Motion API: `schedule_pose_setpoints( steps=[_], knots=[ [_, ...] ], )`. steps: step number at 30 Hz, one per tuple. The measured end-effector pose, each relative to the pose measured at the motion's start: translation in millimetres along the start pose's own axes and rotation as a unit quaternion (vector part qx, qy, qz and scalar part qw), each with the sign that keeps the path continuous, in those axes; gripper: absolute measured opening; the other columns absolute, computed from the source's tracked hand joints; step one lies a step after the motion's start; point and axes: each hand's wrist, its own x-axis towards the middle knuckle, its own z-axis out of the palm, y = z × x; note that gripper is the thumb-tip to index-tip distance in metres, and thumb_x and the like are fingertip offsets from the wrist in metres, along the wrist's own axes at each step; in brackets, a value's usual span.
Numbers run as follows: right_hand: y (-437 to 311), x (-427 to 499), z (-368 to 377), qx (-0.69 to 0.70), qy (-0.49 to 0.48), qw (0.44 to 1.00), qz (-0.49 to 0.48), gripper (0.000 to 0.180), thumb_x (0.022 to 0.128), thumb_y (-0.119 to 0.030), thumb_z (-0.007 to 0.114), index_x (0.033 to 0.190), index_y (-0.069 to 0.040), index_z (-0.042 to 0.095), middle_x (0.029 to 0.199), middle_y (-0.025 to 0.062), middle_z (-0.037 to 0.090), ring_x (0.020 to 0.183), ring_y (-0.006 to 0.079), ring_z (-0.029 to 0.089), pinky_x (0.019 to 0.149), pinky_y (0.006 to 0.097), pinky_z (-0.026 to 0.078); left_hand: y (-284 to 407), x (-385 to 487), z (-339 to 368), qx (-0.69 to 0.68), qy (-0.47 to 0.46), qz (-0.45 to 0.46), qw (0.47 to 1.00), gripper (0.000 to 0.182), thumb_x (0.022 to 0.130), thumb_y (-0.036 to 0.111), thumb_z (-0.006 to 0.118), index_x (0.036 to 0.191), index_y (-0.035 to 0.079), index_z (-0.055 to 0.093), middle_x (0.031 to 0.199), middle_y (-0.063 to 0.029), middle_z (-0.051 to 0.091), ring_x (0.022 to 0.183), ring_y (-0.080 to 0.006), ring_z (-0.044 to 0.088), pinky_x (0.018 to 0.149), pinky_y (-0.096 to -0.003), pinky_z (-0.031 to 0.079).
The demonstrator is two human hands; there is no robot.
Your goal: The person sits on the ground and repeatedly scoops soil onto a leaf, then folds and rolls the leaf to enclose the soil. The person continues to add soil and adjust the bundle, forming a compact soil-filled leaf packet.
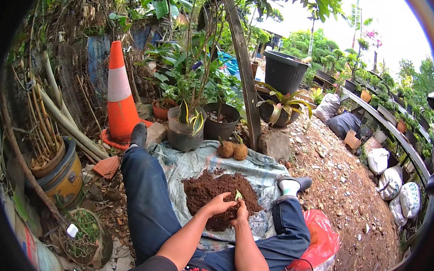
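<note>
My right hand (241, 212) pinches a small variegated green leaf piece (238, 195) upright between thumb and fingers. Close against it on the left, my left hand (218, 204) has its fingers stretched toward the leaf, with index finger and the others apart; whether they touch it is hard to see. Both hands are over a mound of dark brown soil (203, 189). Beneath the soil lies a worn pale woven plastic sheet (176, 162), between my outstretched legs. Two round brown husky sprouting balls (240, 151), perhaps coconuts, rest at the sheet's far edge.
A plastic pot with a snake plant (185, 134) stands beyond the sheet, beside a black pot (221, 124). An orange traffic cone (119, 95) is left of them. A wooden post (243, 71) leans near a stone (274, 145). A red plastic bag (318, 236) lies by my right leg.
</note>
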Motion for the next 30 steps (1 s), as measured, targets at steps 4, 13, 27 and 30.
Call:
schedule_pose_setpoints(
  steps=[4,13,27,30],
  knots=[
    [-5,-6,2,0.023,0.024,0.999,-0.012,0.035,0.087,-0.041,0.07,0.106,-0.011,0.068,0.091,0.006,0.072,0.069,0.0244,0.067,0.052,0.0405,0.05,-14,-10,9,0.304,-0.028,-0.149,0.94,0.101,0.092,0.068,0.055,0.165,0.019,0.007,0.172,-0.0129,-0.003,0.158,-0.0351,-0.006,0.124,-0.061,0.003],
    [-9,-4,0,0.049,0.022,0.998,-0.025,0.045,0.089,-0.035,0.069,0.114,0.002,0.065,0.105,0.0152,0.071,0.087,0.0322,0.07,0.078,0.0514,0.057,-79,-5,43,0.384,-0.174,-0.147,0.895,0.141,0.069,0.091,0.06,0.16,0.02,-0.022,0.165,-0.0145,-0.03,0.151,-0.0474,-0.023,0.121,-0.0664,0.001],
    [-2,10,-2,-0.019,0.002,1.0,0.002,0.025,0.092,-0.039,0.064,0.094,-0.014,0.065,0.074,-0.0001,0.066,0.061,0.0173,0.065,0.045,0.0316,0.044,4,-12,0,0.208,0.044,-0.135,0.968,0.063,0.093,0.052,0.064,0.138,0.01,0.06,0.144,-0.0178,0.057,0.135,-0.0355,0.052,0.114,-0.0565,0.037],
    [6,20,-8,-0.02,-0.034,0.999,-0.015,0.023,0.093,-0.036,0.064,0.093,-0.012,0.065,0.072,0.0017,0.065,0.056,0.0174,0.063,0.043,0.0327,0.045,5,-9,13,0.108,0.167,-0.031,0.98,0.056,0.098,0.048,0.057,0.134,0.005,0.06,0.135,-0.0202,0.062,0.128,-0.0376,0.057,0.106,-0.0503,0.045]
  ],
)
